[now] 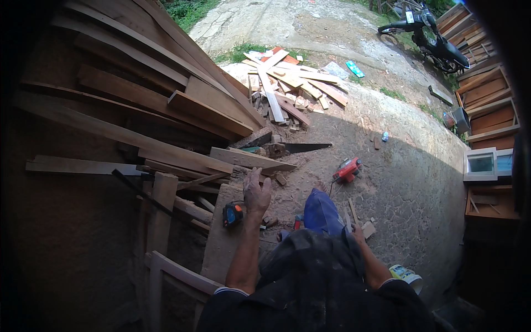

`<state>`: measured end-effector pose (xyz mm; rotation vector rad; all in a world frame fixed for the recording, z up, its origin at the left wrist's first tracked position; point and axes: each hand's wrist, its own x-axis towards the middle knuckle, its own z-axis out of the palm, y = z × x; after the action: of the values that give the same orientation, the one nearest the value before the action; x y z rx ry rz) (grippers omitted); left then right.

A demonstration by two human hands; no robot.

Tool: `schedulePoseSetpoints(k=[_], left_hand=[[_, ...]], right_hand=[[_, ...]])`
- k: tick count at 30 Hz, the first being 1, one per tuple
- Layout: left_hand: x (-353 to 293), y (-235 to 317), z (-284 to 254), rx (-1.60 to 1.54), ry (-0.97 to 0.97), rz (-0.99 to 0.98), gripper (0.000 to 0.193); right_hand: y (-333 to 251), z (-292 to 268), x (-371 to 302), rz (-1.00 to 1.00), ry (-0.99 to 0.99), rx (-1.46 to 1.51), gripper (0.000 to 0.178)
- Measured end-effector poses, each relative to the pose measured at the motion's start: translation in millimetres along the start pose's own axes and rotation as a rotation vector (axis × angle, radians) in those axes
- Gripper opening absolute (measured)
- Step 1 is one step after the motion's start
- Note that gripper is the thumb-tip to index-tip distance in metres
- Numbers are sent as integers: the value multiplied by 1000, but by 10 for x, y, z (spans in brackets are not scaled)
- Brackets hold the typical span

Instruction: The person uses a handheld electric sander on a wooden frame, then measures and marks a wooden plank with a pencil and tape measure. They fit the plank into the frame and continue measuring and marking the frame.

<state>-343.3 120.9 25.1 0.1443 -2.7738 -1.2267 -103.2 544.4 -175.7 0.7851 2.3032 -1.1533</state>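
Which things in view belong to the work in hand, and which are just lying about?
Likely in the work:
- pale wood strip, seemingly in the right hand
- tape measure, beside the left hand

Seemingly just lying about:
- red power tool, untouched on the ground
- scrap-wood pile
- turquoise packet
- parked motorcycle

A slim pale strip (348, 220) juts from the right hand (358, 234), pointing away; over on the left, a black-and-blue tape measure (231, 216) with an orange accent sits beside the left wrist.
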Motion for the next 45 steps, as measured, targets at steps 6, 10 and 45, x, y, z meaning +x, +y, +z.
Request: schedulePoseSetpoints(k=[6, 10, 45], left_hand=[[207, -118, 554, 89, -41, -39, 44], [89, -10, 1099, 51, -307, -489, 46], [2708, 1474, 3441, 107, -725, -326, 70]], right_hand=[[-717, -459, 1275, 35, -151, -243, 53], [-1229, -971, 2234, 5, -158, -274, 51], [-1317, -2066, 4540, 207, -237, -289, 45]])
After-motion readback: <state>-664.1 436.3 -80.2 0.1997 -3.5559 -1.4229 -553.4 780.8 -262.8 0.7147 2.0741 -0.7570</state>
